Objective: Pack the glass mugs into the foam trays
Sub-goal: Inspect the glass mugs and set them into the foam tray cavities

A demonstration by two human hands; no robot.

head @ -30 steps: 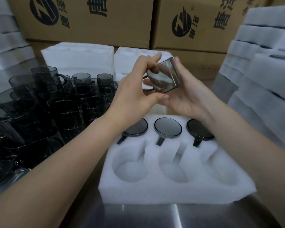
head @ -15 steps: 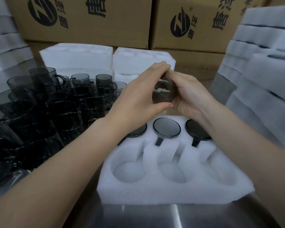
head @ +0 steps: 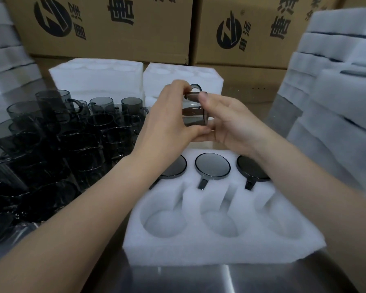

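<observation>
A smoky glass mug (head: 193, 112) hangs in the air above the white foam tray (head: 220, 248), held between both hands. My left hand (head: 167, 123) grips it from the left, fingers at its top by the handle and thumb under it. My right hand (head: 226, 121) holds its right side, thumb on top. The tray's far row has three mugs set upside down (head: 212, 169), handles pointing toward me. Its near row shows three bare round pockets (head: 165, 224).
Several loose dark glass mugs (head: 51, 144) crowd the left of the steel table (head: 178, 280). More foam trays (head: 97, 77) lie behind, tall foam stacks (head: 336, 102) rise at the right and far left, and cardboard boxes (head: 106, 26) close the back.
The mug has been turned between my hands: a second ago its side faced up to the right, then its round end faced me, now it stands with the handle at the top.
</observation>
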